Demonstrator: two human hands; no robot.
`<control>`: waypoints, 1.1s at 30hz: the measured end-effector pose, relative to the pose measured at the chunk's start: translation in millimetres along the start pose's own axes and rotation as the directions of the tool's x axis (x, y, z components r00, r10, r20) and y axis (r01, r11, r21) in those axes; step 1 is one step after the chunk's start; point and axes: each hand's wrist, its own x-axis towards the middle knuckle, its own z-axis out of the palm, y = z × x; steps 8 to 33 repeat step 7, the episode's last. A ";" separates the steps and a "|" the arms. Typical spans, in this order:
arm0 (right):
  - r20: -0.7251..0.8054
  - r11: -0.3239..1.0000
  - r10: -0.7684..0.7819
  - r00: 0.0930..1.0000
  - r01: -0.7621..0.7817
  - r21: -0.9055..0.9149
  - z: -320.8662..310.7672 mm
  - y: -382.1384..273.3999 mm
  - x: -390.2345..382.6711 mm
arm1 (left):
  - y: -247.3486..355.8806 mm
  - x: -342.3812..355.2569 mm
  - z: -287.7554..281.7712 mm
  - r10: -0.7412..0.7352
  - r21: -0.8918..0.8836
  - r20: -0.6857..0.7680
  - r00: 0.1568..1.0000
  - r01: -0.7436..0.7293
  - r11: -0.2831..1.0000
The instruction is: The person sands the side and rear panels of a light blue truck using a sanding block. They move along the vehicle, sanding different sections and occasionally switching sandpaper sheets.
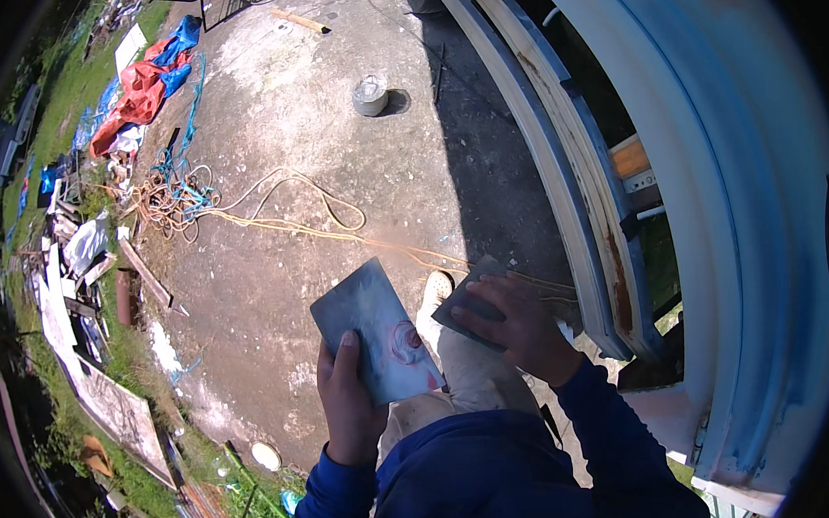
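Note:
My left hand (349, 403) grips a flat grey rectangular plate (356, 304) by its near left edge, thumb on top. A swirled blob of pale pinkish paste (405, 343) lies near the plate's right side. In my right hand (528, 326) is a thinner dark flat blade, like a putty spreader (466, 303), held with the fingers laid over its face. The blade is just right of the plate, apart from it. Both are held above my legs, with one light shoe (436, 288) showing between them.
A tangled heap of ropes (163, 199) trails across the concrete toward my feet. A grey bucket (369, 96) stands farther ahead. Long beams (534, 131) and a curved white-blue surface (718, 149) line the right. Red and blue tarps (139, 95) and scrap boards (112, 397) lie left.

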 end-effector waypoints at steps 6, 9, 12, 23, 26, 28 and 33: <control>-0.120 0.973 -0.213 0.970 0.199 -0.118 -83.4 18.2 100.6 | 65.4 78.8 83.7 0.217 0.149 0.145 0.966 -0.238 0.960; -0.029 0.956 -0.231 0.973 0.221 -0.190 -98.9 33.1 110.0 | 72.8 91.4 89.0 0.246 0.157 0.154 0.957 -0.270 0.950; -0.029 0.956 -0.231 0.973 0.221 -0.190 -98.9 33.1 110.0 | 72.8 91.4 89.0 0.246 0.157 0.154 0.957 -0.270 0.950; -0.029 0.956 -0.231 0.973 0.221 -0.190 -98.9 33.1 110.0 | 72.8 91.4 89.0 0.246 0.157 0.154 0.957 -0.270 0.950; -0.029 0.956 -0.231 0.973 0.221 -0.190 -98.9 33.1 110.0 | 72.8 91.4 89.0 0.246 0.157 0.154 0.957 -0.270 0.950; -0.029 0.956 -0.231 0.973 0.221 -0.190 -98.9 33.1 110.0 | 72.8 91.4 89.0 0.246 0.157 0.154 0.957 -0.270 0.950; -0.029 0.956 -0.231 0.973 0.221 -0.190 -98.9 33.1 110.0 | 72.8 91.4 89.0 0.246 0.157 0.154 0.957 -0.270 0.950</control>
